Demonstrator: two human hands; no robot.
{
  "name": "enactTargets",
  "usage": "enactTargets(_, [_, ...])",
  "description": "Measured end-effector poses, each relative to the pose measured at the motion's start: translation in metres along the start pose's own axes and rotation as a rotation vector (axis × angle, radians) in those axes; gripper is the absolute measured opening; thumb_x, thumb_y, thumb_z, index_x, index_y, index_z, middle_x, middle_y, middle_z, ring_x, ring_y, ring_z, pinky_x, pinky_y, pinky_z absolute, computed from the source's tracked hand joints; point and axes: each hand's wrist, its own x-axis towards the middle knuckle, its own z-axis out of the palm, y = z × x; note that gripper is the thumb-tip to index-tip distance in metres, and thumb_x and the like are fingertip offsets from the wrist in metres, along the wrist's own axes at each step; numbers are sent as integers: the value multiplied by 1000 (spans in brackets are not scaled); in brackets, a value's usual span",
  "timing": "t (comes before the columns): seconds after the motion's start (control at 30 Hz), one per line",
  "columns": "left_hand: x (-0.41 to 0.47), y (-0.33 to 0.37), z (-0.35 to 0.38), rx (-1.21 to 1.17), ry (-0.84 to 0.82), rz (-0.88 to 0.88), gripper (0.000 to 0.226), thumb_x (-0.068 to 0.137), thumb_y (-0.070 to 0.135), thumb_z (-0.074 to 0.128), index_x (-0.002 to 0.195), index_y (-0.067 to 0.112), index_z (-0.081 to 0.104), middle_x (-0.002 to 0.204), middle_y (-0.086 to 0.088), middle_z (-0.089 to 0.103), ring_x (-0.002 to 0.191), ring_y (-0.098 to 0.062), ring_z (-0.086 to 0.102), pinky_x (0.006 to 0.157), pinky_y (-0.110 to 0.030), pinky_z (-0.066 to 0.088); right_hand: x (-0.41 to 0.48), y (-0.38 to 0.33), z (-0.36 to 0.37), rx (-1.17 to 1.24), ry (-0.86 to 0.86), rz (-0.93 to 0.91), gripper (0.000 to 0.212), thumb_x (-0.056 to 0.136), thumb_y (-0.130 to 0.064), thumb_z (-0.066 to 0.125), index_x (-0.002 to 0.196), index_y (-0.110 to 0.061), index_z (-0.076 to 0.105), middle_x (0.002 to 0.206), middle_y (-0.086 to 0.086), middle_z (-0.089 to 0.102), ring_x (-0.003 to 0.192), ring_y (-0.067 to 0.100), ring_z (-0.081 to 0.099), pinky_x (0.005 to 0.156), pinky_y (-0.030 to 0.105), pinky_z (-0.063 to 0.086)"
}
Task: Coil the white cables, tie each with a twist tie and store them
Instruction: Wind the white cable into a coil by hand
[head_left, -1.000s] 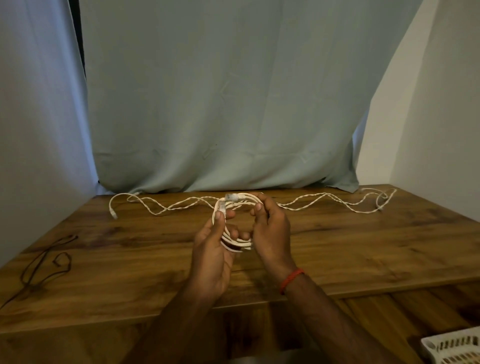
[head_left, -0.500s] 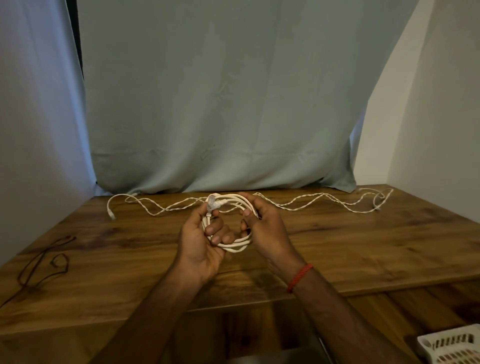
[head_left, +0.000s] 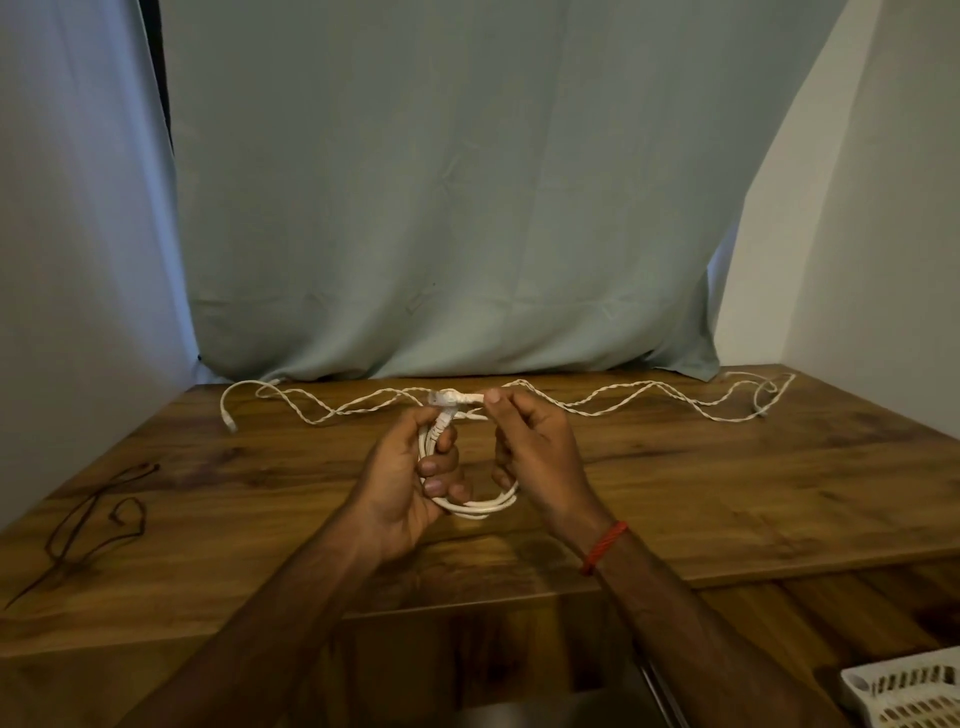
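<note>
Above the middle of the wooden table (head_left: 727, 493) I hold a coiled white cable (head_left: 480, 506). My left hand (head_left: 410, 483) grips the coil's left side, its fingers curled through the loops. My right hand (head_left: 535, 457) pinches the cable's clear plug end (head_left: 447, 399) at the top of the coil. A second white cable (head_left: 623, 402), twisted and uncoiled, lies stretched along the table's far edge from left to right. Thin dark twist ties (head_left: 98, 525) lie on the table at the near left.
A white slotted basket (head_left: 914, 691) shows at the bottom right corner, below the table's level. A pale green curtain (head_left: 441, 208) hangs behind the table, with walls close on both sides.
Both hands have turned the coil and drawn slightly apart. My right hand has shifted up to pinch the plug end at the coil's top.
</note>
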Motion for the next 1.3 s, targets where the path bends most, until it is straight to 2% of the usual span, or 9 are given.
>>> enactTargets(0.2, [0, 6, -8, 38, -58, -109, 55, 94, 57, 42, 68, 9, 52, 49, 1, 28, 39, -13, 28, 51, -27, 39, 5, -2, -5, 294, -127, 215, 34, 97, -19, 60, 65, -24, 67, 48, 0, 29, 34, 11, 28, 39, 19, 27])
enactTargets(0.33, [-1, 4, -10, -9, -92, -139, 29, 88, 35, 52, 71, 12, 53, 52, 4, 30, 42, -11, 30, 51, -28, 41, 3, 2, -6, 269, -117, 164, 10, 97, -17, 59, 105, -15, 65, 53, -2, 33, 37, 10, 27, 40, 20, 26])
enactTargets(0.47, [-2, 5, -8, -56, -69, -105, 26, 92, 34, 52, 78, 11, 53, 55, 4, 31, 43, -9, 32, 49, -27, 45, 3, 1, -6, 212, -131, 67, 5, 97, -15, 60, 93, -19, 61, 55, -11, 46, 40, 9, 29, 42, 20, 27])
enactTargets(0.6, [-6, 11, -7, -108, -65, -104, 27, 93, 35, 52, 79, 12, 54, 54, 3, 32, 43, -10, 34, 50, -28, 47, 6, -5, -4, 154, -177, -10, 4, 91, -23, 65, 89, -19, 64, 60, -5, 46, 42, 10, 33, 42, 22, 33])
enactTargets(0.77, [-11, 19, -12, -15, -66, -104, 25, 94, 31, 47, 85, 13, 61, 53, 0, 33, 42, -12, 35, 53, -30, 47, 6, -14, -4, -131, -261, -124, 5, 91, -15, 70, 92, -11, 70, 70, 7, 59, 45, 15, 45, 44, 27, 43])
enactTargets(0.93, [-2, 20, -6, 240, -7, -96, 27, 102, 31, 45, 89, 12, 59, 60, -2, 31, 44, -11, 32, 55, -31, 47, 11, -12, -10, -357, -248, -250, 12, 87, -13, 75, 93, -14, 65, 73, -5, 67, 49, 4, 51, 46, 22, 43])
enactTargets(1.1, [17, 19, 3, 407, 40, -18, 29, 105, 32, 48, 88, 8, 54, 57, -1, 31, 42, -11, 31, 52, -28, 44, 26, -2, -22, -527, -194, -373, 41, 91, -23, 72, 125, -25, 49, 91, -11, 67, 70, -2, 61, 63, 12, 43])
enactTargets(1.2, [26, 12, 10, 490, 78, 32, 31, 106, 33, 44, 86, 10, 51, 53, 2, 32, 41, -10, 31, 52, -29, 48, 35, 4, -28, -746, -231, -582, 43, 96, -26, 64, 138, -19, 55, 105, -1, 72, 91, 8, 66, 80, 25, 50])
enactTargets(1.3, [30, 6, 10, 438, 86, -13, 31, 105, 34, 44, 85, 11, 50, 53, 1, 33, 40, -11, 34, 55, -31, 53, 39, 15, -33, -906, -218, -657, 46, 99, -38, 50, 140, -18, 52, 96, 8, 71, 85, 23, 64, 75, 37, 50])
